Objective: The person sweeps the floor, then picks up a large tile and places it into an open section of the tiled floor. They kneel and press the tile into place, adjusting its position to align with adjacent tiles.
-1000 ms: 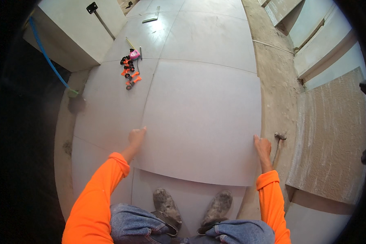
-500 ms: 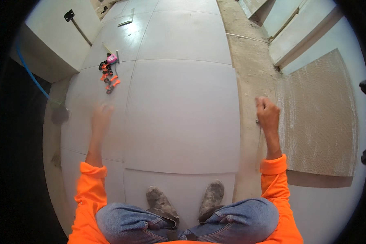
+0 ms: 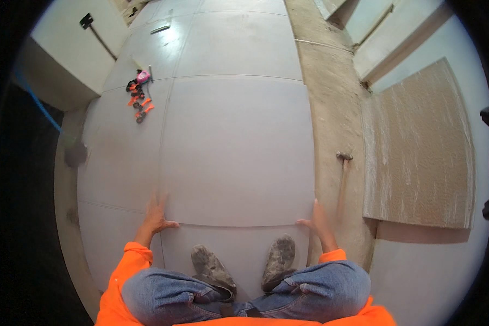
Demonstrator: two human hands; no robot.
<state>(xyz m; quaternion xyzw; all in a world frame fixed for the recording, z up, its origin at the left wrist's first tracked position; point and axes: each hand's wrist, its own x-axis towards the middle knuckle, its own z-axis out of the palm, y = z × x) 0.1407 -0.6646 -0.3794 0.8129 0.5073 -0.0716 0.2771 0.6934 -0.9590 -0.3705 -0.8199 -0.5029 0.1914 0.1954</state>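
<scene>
A large, pale grey floor tile [image 3: 236, 152] lies in front of my boots, its near edge slightly over the tile beneath them. At its near left corner is my left hand [image 3: 158, 218], fingers stretched forward and thumb pointing inward along the edge. My right hand [image 3: 320, 223] is at the near right corner, thumb on the near edge and fingers extended along the side. Both hands look open; the left fingertips are blurred, and whether fingers reach under the tile is hidden. Beyond my right hand a hammer [image 3: 344, 157] rests on the bare concrete strip.
Orange and black tile-levelling pieces [image 3: 138, 100] and a pink tape measure [image 3: 143, 76] lie on the tiles at left. A ribbed-backed tile [image 3: 421, 152] leans at right. Bare concrete [image 3: 334, 103] runs alongside. A blue hose [image 3: 38, 103] hangs over the dark left edge.
Both hands have come down and inward, from out beside the tile to its near corners. My right hand has moved off the hammer area, which now shows the hammer fully.
</scene>
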